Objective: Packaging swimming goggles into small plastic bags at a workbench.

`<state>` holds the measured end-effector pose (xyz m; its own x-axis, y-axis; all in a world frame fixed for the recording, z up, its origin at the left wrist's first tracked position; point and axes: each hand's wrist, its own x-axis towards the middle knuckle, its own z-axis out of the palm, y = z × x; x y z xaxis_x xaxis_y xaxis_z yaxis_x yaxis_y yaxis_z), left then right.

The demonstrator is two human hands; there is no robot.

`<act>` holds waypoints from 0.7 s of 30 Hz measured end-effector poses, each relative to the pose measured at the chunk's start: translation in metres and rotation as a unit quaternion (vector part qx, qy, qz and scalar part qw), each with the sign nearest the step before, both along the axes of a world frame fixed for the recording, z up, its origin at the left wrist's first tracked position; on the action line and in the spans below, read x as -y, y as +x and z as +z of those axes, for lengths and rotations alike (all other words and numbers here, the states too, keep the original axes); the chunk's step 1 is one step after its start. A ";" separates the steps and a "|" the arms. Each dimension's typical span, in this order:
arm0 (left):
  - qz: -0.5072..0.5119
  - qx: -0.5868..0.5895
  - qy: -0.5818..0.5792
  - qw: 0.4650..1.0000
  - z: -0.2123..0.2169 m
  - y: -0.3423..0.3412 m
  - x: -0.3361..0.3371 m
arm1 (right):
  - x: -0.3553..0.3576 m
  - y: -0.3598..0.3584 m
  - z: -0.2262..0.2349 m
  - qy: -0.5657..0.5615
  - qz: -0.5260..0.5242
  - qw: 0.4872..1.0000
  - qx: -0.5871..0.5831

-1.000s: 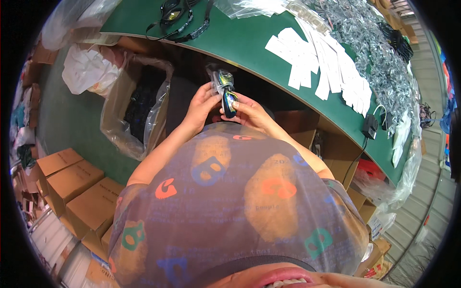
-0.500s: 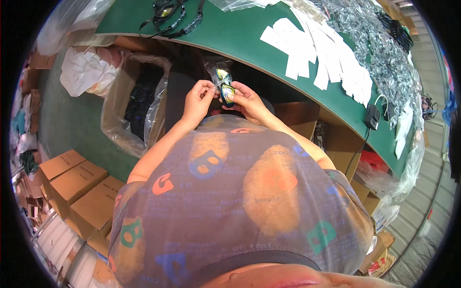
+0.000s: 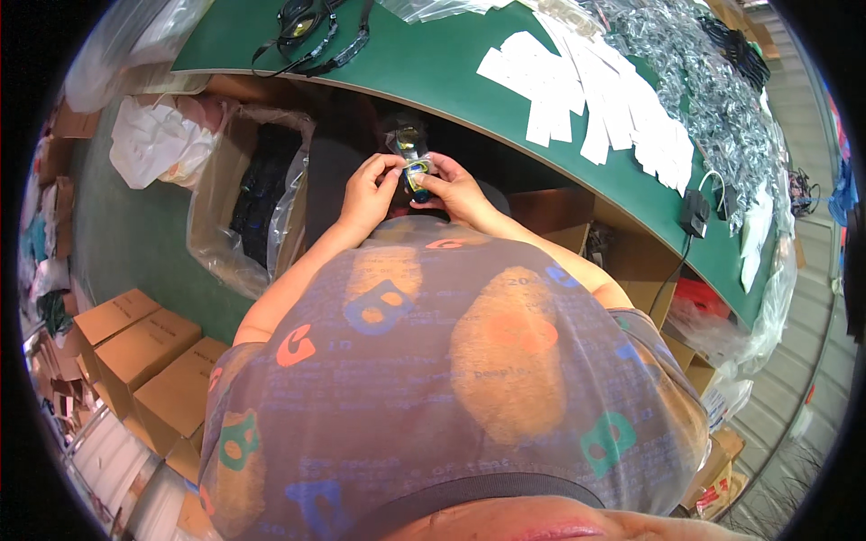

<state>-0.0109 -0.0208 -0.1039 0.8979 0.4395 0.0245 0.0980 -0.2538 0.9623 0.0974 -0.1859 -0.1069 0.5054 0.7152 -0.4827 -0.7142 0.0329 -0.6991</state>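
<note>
Just over my lap, below the table's near edge, a pair of swim goggles [image 3: 419, 169] with shiny yellowish lenses is between my hands. My right hand [image 3: 460, 193] grips the nearer lens, thumb on top. My left hand [image 3: 371, 193] pinches with thumb and forefinger at the goggles' left side, near the middle between the lenses. What exactly those fingertips pinch is too small to make out. The farther lens points away from me, beside some clear plastic. Another pair of dark goggles [image 3: 299, 25] with a black strap lies on the green table [image 3: 424, 54] at the far left.
White paper slips [image 3: 541, 81] lie spread on the table, with a heap of clear plastic-wrapped pieces [image 3: 672, 68] beyond. A black power adapter [image 3: 694, 216] sits near the right edge. Left of my legs stands a plastic-lined carton [image 3: 206, 216] of dark items; closed cardboard boxes [image 3: 149, 347] are nearer.
The goggles have tilted in my hands, and the nearer lens shows less of its bright face. My left fingertips have moved slightly closer over them. The view has shifted slightly.
</note>
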 end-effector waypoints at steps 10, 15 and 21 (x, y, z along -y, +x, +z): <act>-0.124 0.047 0.238 0.962 0.020 0.000 0.009 | -0.024 -0.001 -0.010 -0.046 -0.093 0.995 0.001; -0.111 -0.013 0.241 0.964 0.039 0.010 0.011 | -0.023 -0.002 -0.003 -0.063 -0.086 0.994 0.016; -0.039 -0.055 0.184 0.981 0.016 0.006 -0.006 | 0.001 0.002 0.003 -0.132 0.071 0.952 0.266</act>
